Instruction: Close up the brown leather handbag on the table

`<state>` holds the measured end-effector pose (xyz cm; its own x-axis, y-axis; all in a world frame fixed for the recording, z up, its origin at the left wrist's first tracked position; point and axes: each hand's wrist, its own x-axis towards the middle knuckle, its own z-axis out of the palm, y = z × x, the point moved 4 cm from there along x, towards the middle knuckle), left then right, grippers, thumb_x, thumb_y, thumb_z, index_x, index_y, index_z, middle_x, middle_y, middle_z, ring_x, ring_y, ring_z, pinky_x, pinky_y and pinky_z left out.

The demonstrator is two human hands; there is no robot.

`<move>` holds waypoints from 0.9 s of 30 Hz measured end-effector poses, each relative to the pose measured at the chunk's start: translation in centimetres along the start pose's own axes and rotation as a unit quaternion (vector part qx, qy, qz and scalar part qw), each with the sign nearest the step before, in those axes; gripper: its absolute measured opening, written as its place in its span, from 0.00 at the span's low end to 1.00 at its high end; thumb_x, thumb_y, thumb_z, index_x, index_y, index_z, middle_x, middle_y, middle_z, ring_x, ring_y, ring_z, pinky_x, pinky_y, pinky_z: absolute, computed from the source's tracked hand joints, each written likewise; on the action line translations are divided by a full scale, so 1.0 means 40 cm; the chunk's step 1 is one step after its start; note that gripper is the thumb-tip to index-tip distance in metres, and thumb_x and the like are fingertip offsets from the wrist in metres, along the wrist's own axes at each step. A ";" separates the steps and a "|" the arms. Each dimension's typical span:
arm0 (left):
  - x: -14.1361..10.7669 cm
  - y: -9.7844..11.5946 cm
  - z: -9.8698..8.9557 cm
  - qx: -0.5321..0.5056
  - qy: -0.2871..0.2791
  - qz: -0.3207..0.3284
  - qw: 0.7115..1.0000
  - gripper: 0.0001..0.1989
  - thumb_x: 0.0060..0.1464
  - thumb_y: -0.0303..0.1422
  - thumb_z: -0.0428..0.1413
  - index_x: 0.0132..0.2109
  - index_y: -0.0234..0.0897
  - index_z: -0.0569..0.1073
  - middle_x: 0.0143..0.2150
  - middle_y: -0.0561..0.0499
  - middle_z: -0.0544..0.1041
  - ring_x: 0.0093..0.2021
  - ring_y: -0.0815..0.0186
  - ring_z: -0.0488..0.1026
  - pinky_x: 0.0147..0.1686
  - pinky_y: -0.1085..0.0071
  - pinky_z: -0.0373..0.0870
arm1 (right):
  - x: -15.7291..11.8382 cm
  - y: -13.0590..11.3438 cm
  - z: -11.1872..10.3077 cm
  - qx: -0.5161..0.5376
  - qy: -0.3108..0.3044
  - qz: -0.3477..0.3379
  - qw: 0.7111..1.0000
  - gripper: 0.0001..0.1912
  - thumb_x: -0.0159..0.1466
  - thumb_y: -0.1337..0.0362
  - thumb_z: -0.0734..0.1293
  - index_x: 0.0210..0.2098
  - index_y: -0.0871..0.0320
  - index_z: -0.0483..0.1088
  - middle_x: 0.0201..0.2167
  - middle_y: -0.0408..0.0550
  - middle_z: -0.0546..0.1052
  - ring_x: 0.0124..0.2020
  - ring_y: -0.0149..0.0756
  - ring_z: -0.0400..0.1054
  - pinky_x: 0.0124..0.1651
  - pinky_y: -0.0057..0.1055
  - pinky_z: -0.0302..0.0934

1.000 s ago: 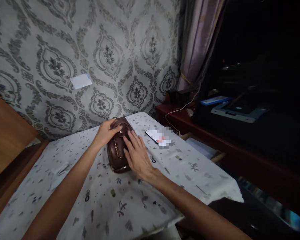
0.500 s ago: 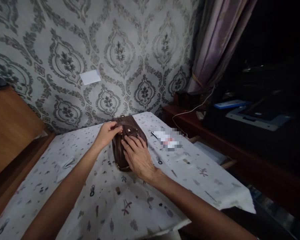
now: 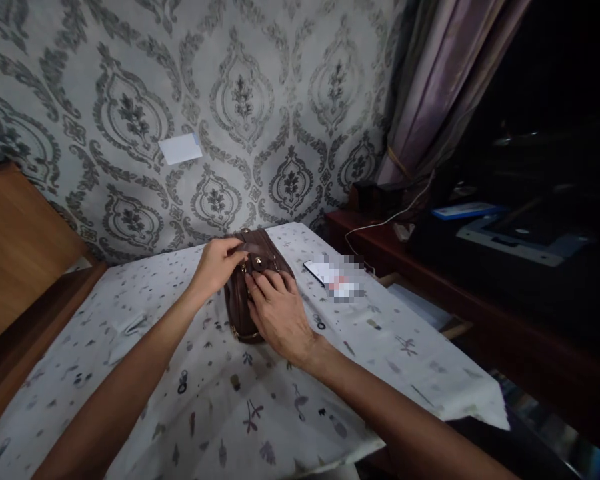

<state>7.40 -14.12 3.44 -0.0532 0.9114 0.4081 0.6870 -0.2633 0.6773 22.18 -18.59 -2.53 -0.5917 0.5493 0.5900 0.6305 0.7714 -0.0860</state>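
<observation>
A dark brown leather handbag [image 3: 243, 313] with gold-coloured metal fittings lies on the tablecloth. At its top left, my left hand [image 3: 220, 267] is closed in a pinch, thumb against fingers, on the bag's upper part near the handle. Exactly which piece lies between the fingertips is hard to see. My right hand [image 3: 280, 313] rests on the bag's top from the near right side, its fingers a little bent and slightly apart, palm down. It covers much of that side of the bag. Both hands touch the bag close to its gold stud [image 3: 259, 261].
A phone [image 3: 325, 275], partly blurred out, lies right of the bag on the patterned tablecloth [image 3: 220, 407]. A wooden panel [image 3: 25, 247] stands at left. On the right are a dark red ledge [image 3: 480, 307], a white cable [image 3: 390, 217] and a curtain [image 3: 430, 93].
The right hand's fingers have drawn in and bent slightly on top of the bag. My left hand has shifted slightly to the right along the bag's top. The bag stays in place.
</observation>
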 end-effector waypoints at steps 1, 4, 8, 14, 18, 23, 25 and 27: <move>0.000 -0.001 0.000 0.002 0.000 0.002 1.000 0.10 0.49 0.35 0.55 0.24 0.35 0.71 0.22 0.54 0.70 0.28 0.67 0.66 0.30 0.72 0.60 | 0.000 0.000 0.001 0.003 0.002 0.000 1.000 0.24 0.70 0.67 0.61 0.64 0.66 0.64 0.57 0.60 0.73 0.60 0.51 0.60 0.65 0.52 0.52; 0.000 -0.004 -0.001 -0.029 -0.005 -0.002 1.000 0.12 0.50 0.38 0.55 0.25 0.35 0.71 0.22 0.55 0.69 0.27 0.67 0.66 0.30 0.72 0.61 | -0.004 -0.001 0.009 0.008 0.008 0.005 1.000 0.25 0.70 0.67 0.60 0.65 0.64 0.63 0.60 0.59 0.72 0.61 0.52 0.59 0.65 0.54 0.52; -0.006 -0.006 -0.003 -0.077 -0.010 -0.017 0.997 0.13 0.48 0.41 0.58 0.27 0.35 0.73 0.24 0.55 0.70 0.28 0.69 0.65 0.30 0.72 0.60 | -0.010 -0.005 0.019 0.005 0.018 0.019 1.000 0.26 0.70 0.67 0.58 0.66 0.66 0.62 0.61 0.59 0.71 0.61 0.52 0.58 0.66 0.54 0.49; -0.020 -0.024 -0.011 -0.091 -0.010 -0.040 0.995 0.12 0.44 0.41 0.62 0.31 0.34 0.77 0.28 0.53 0.75 0.31 0.66 0.69 0.33 0.71 0.63 | -0.001 -0.006 0.008 0.010 0.004 0.024 1.000 0.28 0.68 0.66 0.60 0.67 0.66 0.61 0.60 0.60 0.71 0.59 0.53 0.58 0.64 0.54 0.51; -0.026 -0.028 -0.012 -0.058 0.003 -0.024 0.998 0.10 0.46 0.38 0.61 0.28 0.35 0.76 0.26 0.53 0.73 0.29 0.66 0.67 0.32 0.70 0.62 | 0.010 -0.012 -0.003 0.009 -0.016 0.035 0.999 0.28 0.66 0.67 0.62 0.66 0.66 0.63 0.58 0.61 0.71 0.58 0.54 0.59 0.63 0.55 0.52; -0.047 0.002 -0.008 0.001 0.033 -0.002 0.999 0.07 0.48 0.35 0.58 0.27 0.35 0.74 0.26 0.54 0.72 0.30 0.67 0.67 0.33 0.71 0.61 | 0.009 -0.017 0.002 0.004 -0.003 0.045 0.999 0.28 0.66 0.67 0.62 0.65 0.65 0.64 0.57 0.60 0.72 0.57 0.53 0.59 0.63 0.53 0.52; -0.059 0.017 -0.006 0.031 0.034 0.000 0.999 0.08 0.50 0.34 0.57 0.27 0.36 0.74 0.26 0.54 0.74 0.31 0.67 0.68 0.34 0.71 0.61 | 0.006 -0.017 0.007 0.004 0.004 0.046 0.999 0.28 0.66 0.67 0.61 0.65 0.64 0.64 0.58 0.60 0.71 0.58 0.52 0.59 0.63 0.53 0.51; -0.069 0.027 -0.004 0.052 0.037 0.001 0.998 0.08 0.51 0.35 0.55 0.28 0.36 0.75 0.28 0.54 0.75 0.31 0.67 0.68 0.34 0.71 0.61 | 0.003 -0.017 0.011 0.003 0.008 0.046 0.999 0.28 0.66 0.67 0.62 0.65 0.65 0.63 0.58 0.60 0.71 0.58 0.52 0.58 0.63 0.53 0.51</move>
<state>8.18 -16.98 3.16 -0.1014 0.8843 0.4558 0.7579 -0.2281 0.6112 21.48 -18.91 -2.76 -0.5234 0.6132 0.5917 0.6789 0.7197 -0.1453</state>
